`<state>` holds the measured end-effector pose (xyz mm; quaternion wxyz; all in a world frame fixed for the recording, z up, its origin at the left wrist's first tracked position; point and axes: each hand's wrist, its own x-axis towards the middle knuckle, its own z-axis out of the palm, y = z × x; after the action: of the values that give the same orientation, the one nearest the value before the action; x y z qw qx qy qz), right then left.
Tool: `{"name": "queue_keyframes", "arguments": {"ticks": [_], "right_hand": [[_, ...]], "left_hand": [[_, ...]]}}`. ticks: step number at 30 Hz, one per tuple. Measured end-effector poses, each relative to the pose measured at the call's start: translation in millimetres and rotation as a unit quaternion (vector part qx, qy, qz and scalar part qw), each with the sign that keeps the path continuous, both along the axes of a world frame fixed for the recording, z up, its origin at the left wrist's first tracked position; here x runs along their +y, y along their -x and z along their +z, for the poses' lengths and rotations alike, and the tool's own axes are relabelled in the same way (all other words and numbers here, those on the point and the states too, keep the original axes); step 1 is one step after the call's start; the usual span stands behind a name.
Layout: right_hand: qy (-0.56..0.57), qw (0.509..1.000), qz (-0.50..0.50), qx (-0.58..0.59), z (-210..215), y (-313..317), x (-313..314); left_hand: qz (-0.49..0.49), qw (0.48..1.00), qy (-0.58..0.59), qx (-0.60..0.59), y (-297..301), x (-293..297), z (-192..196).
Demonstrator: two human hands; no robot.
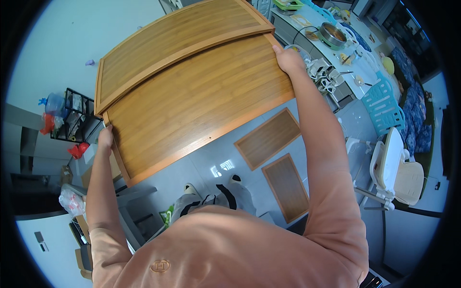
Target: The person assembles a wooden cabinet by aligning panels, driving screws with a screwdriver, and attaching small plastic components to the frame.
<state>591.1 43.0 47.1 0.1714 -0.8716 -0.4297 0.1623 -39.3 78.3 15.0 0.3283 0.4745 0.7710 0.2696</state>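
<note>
A large wooden panel [204, 103] with orange-brown edge strips is tilted in front of me at chest height. My left hand [105, 138] grips its left edge near the far corner, fingers mostly hidden beneath. At the opposite edge, my right hand [290, 61] is closed round the wood, thumb on top. Beyond it lies a second framed wooden panel [180, 41], whose near rail overlaps the far side of the held one. Whether the two are joined cannot be told. A small dark hole shows near the held panel's front edge.
Two smaller framed panels, one farther [269, 138] and one nearer [286, 188], lie on the tiled floor to the right. A black rack [72, 115] stands left. On the right are a cluttered table with a pot [332, 36], a blue chair [384, 103] and a high chair [394, 165].
</note>
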Motion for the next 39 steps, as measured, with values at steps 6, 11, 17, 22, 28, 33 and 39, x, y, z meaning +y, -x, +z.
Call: {"name": "queue_keyframes", "arguments": {"ticks": [6, 11, 17, 22, 28, 33, 39], "right_hand": [[-0.004, 1.0, -0.003, -0.02, -1.6, 3.1, -2.8], [-0.003, 0.999, 0.006, -0.035, -3.2, 2.5, -1.3], [-0.019, 0.999, 0.016, -0.031, -6.1, 9.8, -4.1], [-0.001, 0.999, -0.013, -0.03, -0.9, 5.4, -18.1], [-0.027, 0.999, 0.008, -0.023, -3.2, 15.9, -21.2], [-0.046, 0.998, 0.018, 0.041, -10.2, 21.4, -25.9], [-0.162, 0.981, -0.012, 0.107, -72.9, 31.8, -33.4]], "left_hand": [[-0.02, 1.0, -0.001, 0.007, 26.4, 10.9, -22.0], [-0.035, 0.994, 0.021, 0.102, 10.9, 10.8, -13.9], [-0.202, 0.834, 0.168, 0.485, -22.7, -0.9, 59.2], [-0.22, 0.791, -0.187, 0.54, -146.0, 9.0, 104.2], [-0.5, 0.748, -0.31, 0.307, -355.3, 48.2, 106.2], [-0.576, 0.75, -0.237, 0.222, -430.5, 84.5, 88.4], [-0.656, 0.723, -0.195, 0.087, -445.3, 113.7, 75.9]]}}
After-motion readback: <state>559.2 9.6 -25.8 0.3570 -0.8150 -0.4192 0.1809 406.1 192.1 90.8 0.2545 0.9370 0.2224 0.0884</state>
